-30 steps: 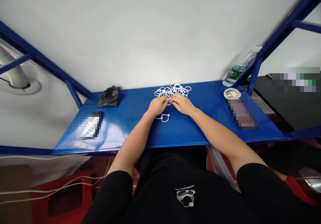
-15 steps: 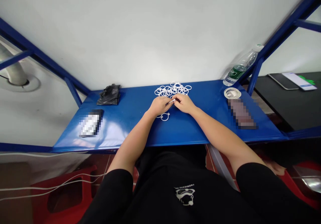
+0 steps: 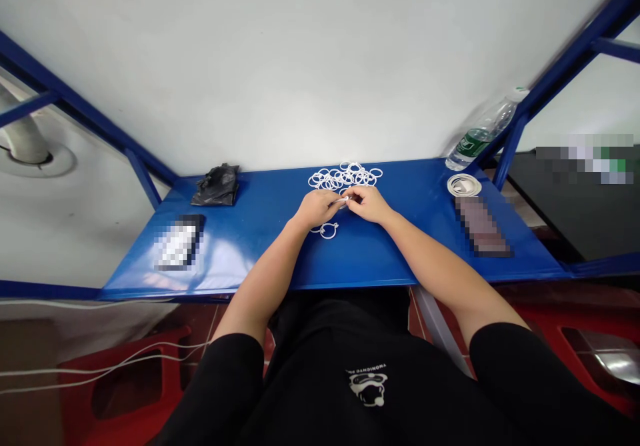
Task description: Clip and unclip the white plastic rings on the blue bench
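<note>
Ring (image 3: pixel 346 199) between left hand (image 3: pixel 316 208) and right hand (image 3: pixel 369 204) was white; ring pile (image 3: pixel 345 177) just beyond them, also white. Table (image 3: pixel 270 199) under the hands was blue, frame bars (image 3: pixel 90 113) either side dark blue, wall (image 3: pixel 280 66) beyond plain pale grey. Left of left hand, plastic bag (image 3: pixel 219 186) was black. Right of right hand, bottle (image 3: pixel 487 126) was clear with green label (image 3: pixel 470 147). Shirt (image 3: pixel 310 379) nearer than the hands was black, print (image 3: pixel 369 387) black-and-white.

Blue table (image 3: pixel 380 253) carries white rings (image 3: pixel 345 178), bag (image 3: pixel 218 185), bottle (image 3: pixel 481 134).
</note>
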`<act>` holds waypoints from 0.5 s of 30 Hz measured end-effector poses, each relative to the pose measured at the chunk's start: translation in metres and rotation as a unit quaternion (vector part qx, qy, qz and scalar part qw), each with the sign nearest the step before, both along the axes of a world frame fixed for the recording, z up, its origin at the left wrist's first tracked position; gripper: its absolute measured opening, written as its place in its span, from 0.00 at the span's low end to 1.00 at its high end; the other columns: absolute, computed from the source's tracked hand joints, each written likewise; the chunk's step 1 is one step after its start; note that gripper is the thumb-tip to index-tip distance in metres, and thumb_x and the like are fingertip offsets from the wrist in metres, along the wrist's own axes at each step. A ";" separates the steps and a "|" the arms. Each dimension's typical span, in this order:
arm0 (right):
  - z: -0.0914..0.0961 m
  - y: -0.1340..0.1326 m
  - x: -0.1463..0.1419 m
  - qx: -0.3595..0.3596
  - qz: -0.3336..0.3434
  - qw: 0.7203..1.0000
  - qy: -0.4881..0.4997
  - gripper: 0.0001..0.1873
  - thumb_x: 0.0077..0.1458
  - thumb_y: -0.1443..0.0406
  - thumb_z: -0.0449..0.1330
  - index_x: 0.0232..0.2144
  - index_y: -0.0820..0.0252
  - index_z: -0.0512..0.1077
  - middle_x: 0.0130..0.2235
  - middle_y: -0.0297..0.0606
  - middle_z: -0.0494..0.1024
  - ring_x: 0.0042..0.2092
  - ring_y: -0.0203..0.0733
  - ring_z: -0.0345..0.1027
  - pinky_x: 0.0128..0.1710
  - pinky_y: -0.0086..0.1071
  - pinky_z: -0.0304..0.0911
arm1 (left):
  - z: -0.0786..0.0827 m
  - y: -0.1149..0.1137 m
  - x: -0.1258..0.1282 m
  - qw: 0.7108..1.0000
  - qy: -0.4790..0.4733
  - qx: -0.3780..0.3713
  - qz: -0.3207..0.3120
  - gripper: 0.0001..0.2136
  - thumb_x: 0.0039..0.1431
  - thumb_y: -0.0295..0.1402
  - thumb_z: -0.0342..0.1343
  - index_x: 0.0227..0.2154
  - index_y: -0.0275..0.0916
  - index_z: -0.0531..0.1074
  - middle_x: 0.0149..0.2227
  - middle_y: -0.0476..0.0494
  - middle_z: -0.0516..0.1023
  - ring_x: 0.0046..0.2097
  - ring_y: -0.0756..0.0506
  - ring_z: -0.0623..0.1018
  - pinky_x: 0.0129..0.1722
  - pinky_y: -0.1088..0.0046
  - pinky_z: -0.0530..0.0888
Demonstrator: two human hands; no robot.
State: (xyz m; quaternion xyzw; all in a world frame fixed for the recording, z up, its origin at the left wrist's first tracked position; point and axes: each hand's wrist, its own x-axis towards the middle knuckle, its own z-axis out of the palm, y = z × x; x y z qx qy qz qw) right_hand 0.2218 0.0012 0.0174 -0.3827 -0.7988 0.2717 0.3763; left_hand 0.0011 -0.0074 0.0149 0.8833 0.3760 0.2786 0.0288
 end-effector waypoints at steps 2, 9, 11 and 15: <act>0.000 0.000 0.000 -0.006 0.001 1.000 -0.001 0.10 0.56 0.63 0.61 0.38 0.57 0.81 0.33 0.35 0.84 0.31 0.40 0.74 0.36 0.34 0.67 | 0.001 -0.001 0.000 1.000 0.007 -0.010 0.006 0.16 0.76 0.40 0.50 0.42 0.40 0.82 0.38 0.41 0.86 0.40 0.44 0.83 0.42 0.68 0.74; 0.002 -0.001 0.001 0.004 -0.003 1.000 -0.005 0.10 0.54 0.65 0.60 0.36 0.57 0.81 0.31 0.34 0.82 0.31 0.40 0.72 0.36 0.33 0.65 | 0.001 -0.002 0.003 1.000 0.030 -0.008 0.005 0.18 0.76 0.42 0.49 0.39 0.39 0.81 0.38 0.39 0.85 0.40 0.43 0.82 0.42 0.67 0.73; 0.004 -0.001 0.000 0.005 -0.006 1.000 -0.012 0.10 0.53 0.66 0.59 0.35 0.57 0.80 0.30 0.33 0.81 0.30 0.40 0.70 0.35 0.33 0.64 | 0.001 -0.002 0.004 0.999 0.032 -0.008 0.003 0.18 0.76 0.42 0.49 0.39 0.39 0.81 0.38 0.38 0.84 0.40 0.43 0.82 0.41 0.67 0.73; 0.007 0.000 -0.001 0.001 -0.010 1.000 -0.020 0.11 0.52 0.67 0.58 0.34 0.57 0.81 0.29 0.33 0.80 0.31 0.40 0.69 0.35 0.33 0.63 | 0.001 -0.002 0.004 0.999 0.034 -0.009 0.004 0.19 0.77 0.42 0.48 0.38 0.39 0.81 0.37 0.39 0.84 0.39 0.43 0.81 0.41 0.67 0.73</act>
